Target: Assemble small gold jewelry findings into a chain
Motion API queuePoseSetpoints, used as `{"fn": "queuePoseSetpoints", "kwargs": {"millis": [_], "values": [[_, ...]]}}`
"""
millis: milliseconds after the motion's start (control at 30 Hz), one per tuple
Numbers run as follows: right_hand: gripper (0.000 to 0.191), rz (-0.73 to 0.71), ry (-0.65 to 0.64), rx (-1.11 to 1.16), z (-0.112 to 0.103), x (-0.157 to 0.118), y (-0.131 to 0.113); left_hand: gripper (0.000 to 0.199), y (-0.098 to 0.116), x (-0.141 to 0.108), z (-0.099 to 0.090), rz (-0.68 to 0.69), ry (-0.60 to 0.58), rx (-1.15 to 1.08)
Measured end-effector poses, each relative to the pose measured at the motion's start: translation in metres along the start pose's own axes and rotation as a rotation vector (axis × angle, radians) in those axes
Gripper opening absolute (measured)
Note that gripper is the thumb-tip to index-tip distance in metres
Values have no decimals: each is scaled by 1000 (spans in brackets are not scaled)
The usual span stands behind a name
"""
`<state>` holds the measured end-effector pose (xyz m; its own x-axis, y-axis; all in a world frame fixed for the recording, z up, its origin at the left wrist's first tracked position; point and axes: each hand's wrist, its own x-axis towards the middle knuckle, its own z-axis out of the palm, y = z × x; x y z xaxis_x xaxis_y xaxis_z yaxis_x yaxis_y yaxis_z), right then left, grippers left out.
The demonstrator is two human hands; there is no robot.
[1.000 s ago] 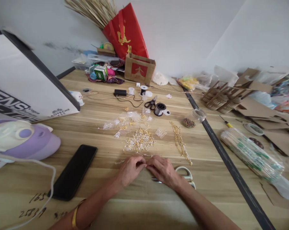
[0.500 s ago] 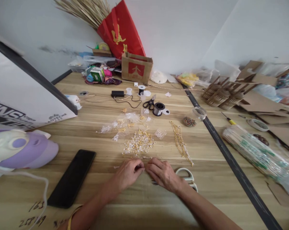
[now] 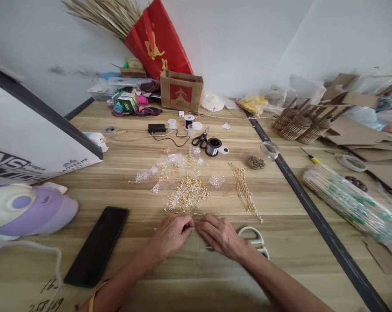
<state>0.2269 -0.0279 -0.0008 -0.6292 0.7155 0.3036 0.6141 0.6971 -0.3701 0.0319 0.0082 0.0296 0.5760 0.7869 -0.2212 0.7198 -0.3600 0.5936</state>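
My left hand [image 3: 174, 234] and my right hand [image 3: 220, 236] meet near the front middle of the table, thumbs and fingertips pinched close together. Whatever they pinch is too small to make out; a faint thin line hangs below them. Just beyond the fingers lies a heap of gold and silver beads [image 3: 187, 193]. White-handled scissors [image 3: 253, 236] lie partly beneath my right hand, their blades mostly hidden. Gold chains [image 3: 243, 188] are spread to the right of the heap. Small plastic bags of findings [image 3: 163, 175] lie behind it.
At left are a black phone [image 3: 98, 245], a purple-and-white device [image 3: 30, 210] and a large box [image 3: 36, 130]. Farther back stand a wire spool [image 3: 213, 147], black scissors [image 3: 200, 139] and a jar of beads [image 3: 256, 162]. A bag of sticks [image 3: 348, 201] lies at right.
The view has shifted slightly. Both hands stay pinched in nearly the same place; nothing else on the table has visibly moved.
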Motion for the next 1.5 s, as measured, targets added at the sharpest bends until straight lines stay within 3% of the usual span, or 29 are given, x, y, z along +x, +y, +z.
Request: {"fn": "queuePoseSetpoints", "kwargs": {"millis": [267,433,667,1200,1500], "values": [[19,13,61,-38,0,2,-1,14,-1,11,-11,45,-39,85],[15,1,76,-33,2,1,-1,17,0,33,-15,44,134,139],[16,-2,85,-37,1,2,-3,24,3,55,-4,79,192,268],[21,-8,98,-37,0,4,-4,24,4,62,-4,127,149,303],[17,11,80,-18,-1,3,-4,25,-10,66,0,207,156,356]]}}
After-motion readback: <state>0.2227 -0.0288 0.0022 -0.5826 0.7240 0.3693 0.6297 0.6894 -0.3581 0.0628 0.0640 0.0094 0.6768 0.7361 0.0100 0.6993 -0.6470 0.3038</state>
